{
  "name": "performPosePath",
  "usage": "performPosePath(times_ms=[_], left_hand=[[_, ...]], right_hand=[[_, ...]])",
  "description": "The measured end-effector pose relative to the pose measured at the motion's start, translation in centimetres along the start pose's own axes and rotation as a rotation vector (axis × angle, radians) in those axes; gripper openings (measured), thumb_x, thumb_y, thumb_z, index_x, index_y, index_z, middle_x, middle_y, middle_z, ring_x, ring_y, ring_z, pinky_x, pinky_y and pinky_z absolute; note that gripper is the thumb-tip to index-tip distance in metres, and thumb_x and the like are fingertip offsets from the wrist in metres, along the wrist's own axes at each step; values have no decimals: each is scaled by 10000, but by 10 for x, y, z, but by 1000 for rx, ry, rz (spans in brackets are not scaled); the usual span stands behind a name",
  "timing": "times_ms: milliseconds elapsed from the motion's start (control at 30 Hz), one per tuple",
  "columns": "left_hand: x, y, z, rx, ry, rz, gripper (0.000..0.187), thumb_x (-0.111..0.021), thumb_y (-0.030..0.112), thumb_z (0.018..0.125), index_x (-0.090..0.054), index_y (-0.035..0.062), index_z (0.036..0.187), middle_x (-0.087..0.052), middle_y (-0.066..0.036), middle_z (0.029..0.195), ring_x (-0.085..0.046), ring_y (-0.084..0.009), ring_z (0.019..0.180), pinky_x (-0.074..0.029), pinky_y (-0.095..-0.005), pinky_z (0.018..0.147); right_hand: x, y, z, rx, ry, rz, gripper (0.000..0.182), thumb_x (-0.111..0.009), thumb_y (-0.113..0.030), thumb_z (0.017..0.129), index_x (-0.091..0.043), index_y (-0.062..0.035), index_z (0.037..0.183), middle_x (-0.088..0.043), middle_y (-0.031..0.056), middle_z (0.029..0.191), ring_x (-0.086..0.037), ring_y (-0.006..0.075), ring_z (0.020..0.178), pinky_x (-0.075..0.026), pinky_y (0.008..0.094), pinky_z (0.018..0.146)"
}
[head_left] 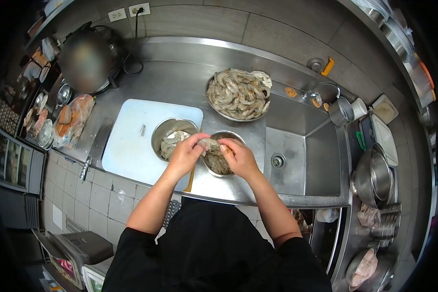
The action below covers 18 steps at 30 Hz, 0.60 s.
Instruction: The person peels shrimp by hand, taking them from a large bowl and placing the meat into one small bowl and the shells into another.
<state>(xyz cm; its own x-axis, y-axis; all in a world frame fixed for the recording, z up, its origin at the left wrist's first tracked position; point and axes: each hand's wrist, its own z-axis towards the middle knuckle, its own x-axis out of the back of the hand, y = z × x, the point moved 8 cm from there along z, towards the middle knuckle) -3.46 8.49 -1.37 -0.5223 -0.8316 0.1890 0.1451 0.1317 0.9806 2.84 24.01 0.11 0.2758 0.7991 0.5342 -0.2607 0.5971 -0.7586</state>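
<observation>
Between my two hands is a grey raw shrimp (210, 144), pinched by the fingers of both. My left hand (186, 155) is closed on its left side, near a steel bowl (156, 132) with pale shrimp pieces (171, 141) in it. On the other side, my right hand (240, 158) has its thumb and fingers closed on the shrimp. Below the hands stands a second steel bowl (233, 135) with greyish shrimp or shells (218, 164) inside, partly covered by my fingers. Farther back, a large bowl (212, 108) is heaped with whole shrimp (239, 93).
A white cutting board (131, 141) lies under the left bowl, with a cleaver (100, 146) at its left edge. The sink (289, 170) is at the right. A plastic bag with orange contents (73, 121) lies far left. Nested steel bowls (373, 177) stand far right.
</observation>
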Motion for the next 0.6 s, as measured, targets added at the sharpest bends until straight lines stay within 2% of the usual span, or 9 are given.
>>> performPosePath(times_ms=[33, 67, 100, 167, 267, 400, 467, 600], left_hand=[[-3, 2, 0, -1, -3, 0, 278, -503, 111, 948, -601, 20, 1191, -680, -54, 922, -615, -121, 846, -475, -258, 779], [-6, 5, -1, -13, -7, -19, 274, -504, 116, 952, -600, 24, 1191, -675, -56, 928, -610, -119, 851, -474, -263, 783], [-8, 8, -2, -25, -11, -37, 270, -505, 121, 956, -599, 27, 1191, -670, -59, 934, -606, -117, 856, -472, -267, 787], [-11, 9, -1, -33, -13, -45, 266, -505, 128, 962, -599, 30, 1190, -660, -52, 917, -598, -113, 846, -470, -264, 779], [-13, 10, -3, -28, -12, -66, 260, -503, 140, 971, -598, 38, 1191, -631, -35, 868, -576, -102, 812, -464, -255, 755], [-13, 6, -3, 11, -36, -106, 256, -499, 145, 979, -595, 40, 1192, -570, -8, 797, -521, -75, 754, -444, -233, 701], [-12, 7, -5, 29, -51, -132, 261, -502, 143, 978, -586, 37, 1202, -559, 0, 793, -510, -70, 744, -439, -231, 688], [-10, 18, -10, 36, -86, -229, 278, -510, 137, 974, -563, 28, 1225, -541, 19, 789, -494, -64, 721, -432, -229, 662]], right_hand=[[-4, -6, 1, 23, -27, -2, 227, -549, -172, 940, -624, -11, 1082, -668, 137, 953, -650, 265, 854, -499, 333, 754], [-9, -2, 1, 25, -25, -5, 228, -542, -203, 958, -615, -8, 1053, -671, 125, 930, -641, 218, 826, -493, 314, 738], [-11, -1, 1, 25, -24, -4, 228, -542, -203, 958, -615, -8, 1053, -671, 125, 930, -641, 218, 826, -493, 314, 738], [-27, 17, -2, -229, -149, 231, 203, -524, -200, 973, -598, -12, 1002, -657, 87, 898, -612, 149, 794, -480, 291, 713], [-34, 26, -5, -253, -83, 333, 187, -505, -190, 983, -576, -21, 946, -615, 36, 812, -569, 101, 739, -470, 273, 683], [-32, 19, -3, -195, -30, 379, 162, -498, -158, 976, -565, -30, 902, -566, 7, 745, -534, 89, 668, -452, 249, 645], [-32, 21, -4, -272, -26, 503, 144, -486, -129, 962, -552, -48, 863, -552, 1, 725, -487, 66, 622, -410, 213, 578], [-33, 20, -9, -377, -26, 632, 129, -464, -95, 940, -547, -64, 846, -552, -4, 730, -457, 50, 610, -367, 193, 528]])
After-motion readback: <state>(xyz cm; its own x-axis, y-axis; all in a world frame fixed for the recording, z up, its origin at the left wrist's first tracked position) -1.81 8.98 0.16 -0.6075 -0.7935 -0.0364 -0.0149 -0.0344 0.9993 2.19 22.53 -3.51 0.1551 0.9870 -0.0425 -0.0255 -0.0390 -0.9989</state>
